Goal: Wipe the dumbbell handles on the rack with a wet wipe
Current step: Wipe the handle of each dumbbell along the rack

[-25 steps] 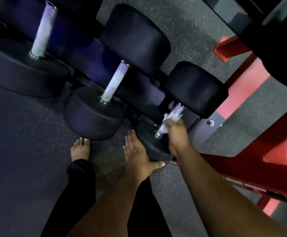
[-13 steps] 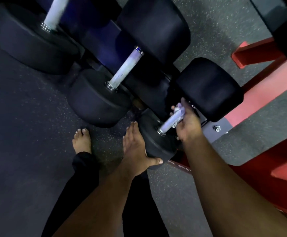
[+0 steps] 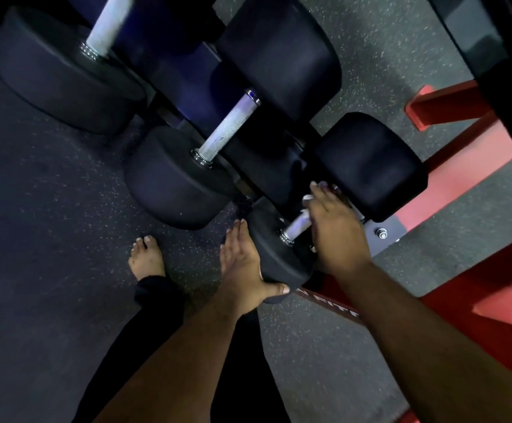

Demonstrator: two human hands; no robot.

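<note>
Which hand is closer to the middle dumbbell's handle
Left. The left hand braces the near head of the smallest dumbbell, just below the middle dumbbell's handle. The right hand wraps the smallest dumbbell's handle, farther right.

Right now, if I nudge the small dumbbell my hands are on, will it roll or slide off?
Probably heavy for its size: the small dumbbell has thick black solid-looking heads. It could roll, since the heads look round, though the left hand braces the near head. The metal handle under the right hand may be slick once wiped.
</note>
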